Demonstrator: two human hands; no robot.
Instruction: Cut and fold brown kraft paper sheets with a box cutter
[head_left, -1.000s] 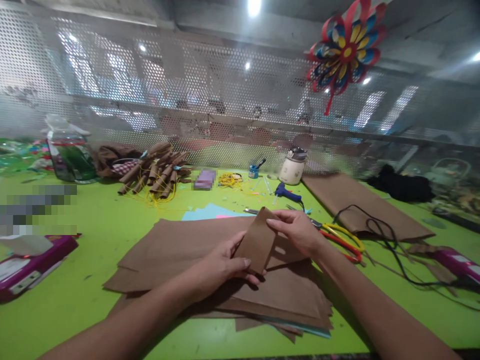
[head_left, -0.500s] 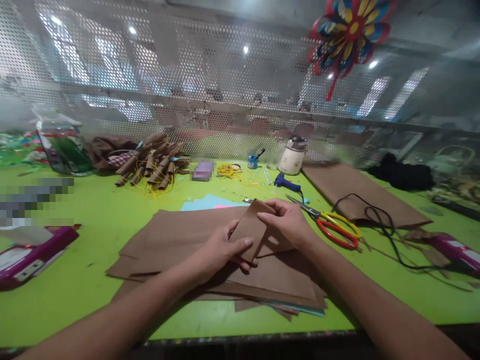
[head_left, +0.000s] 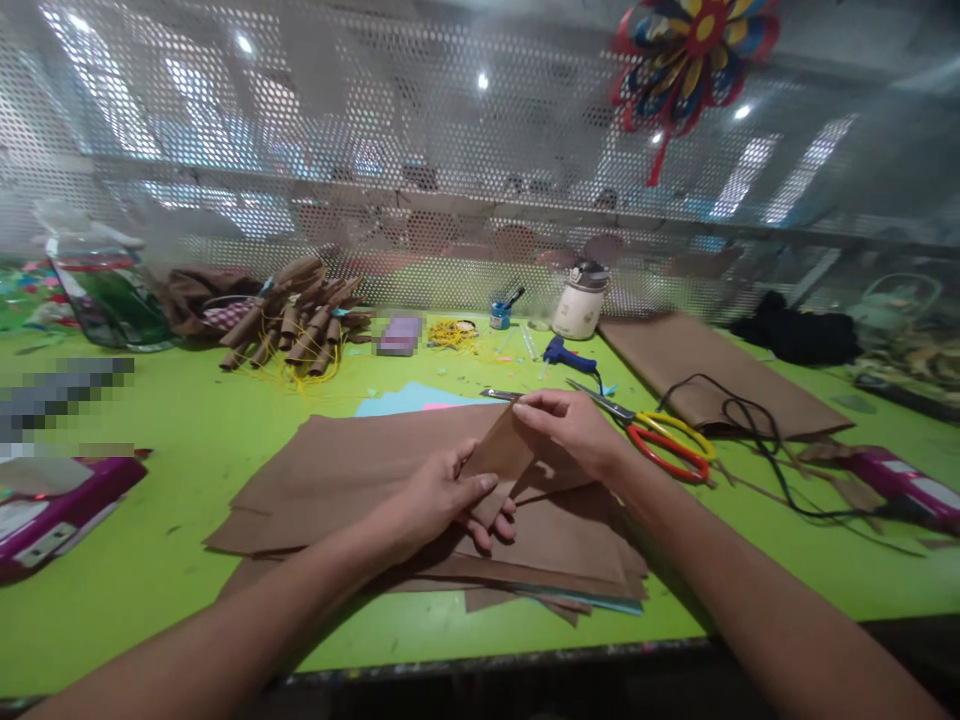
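Observation:
A small folded piece of brown paper [head_left: 501,462] is held between my two hands, tilted, above a stack of larger brown paper sheets [head_left: 360,460]. My left hand [head_left: 457,495] grips its lower left side, thumb on the front face and fingers behind. At the top corner, my right hand [head_left: 566,425] pinches the edge between thumb and fingers. Light blue sheets [head_left: 401,400] stick out behind the stack. Right of my right hand lie scissors [head_left: 667,450] with one red and one yellow handle. A blue glue gun [head_left: 566,355] rests beyond them.
Brown paper rolls tied with yellow string [head_left: 300,325] lie at the back left, beside a jar of green liquid [head_left: 112,300]. A white bottle [head_left: 579,305] stands at the back. Folded brown paper [head_left: 720,380] and a black cable [head_left: 780,490] lie right; purple power strips [head_left: 67,510] flank both sides.
My right hand's fingers have shifted slightly at the paper's top corner, and the left fingers underneath are spread a little more. The whole view has moved slightly.

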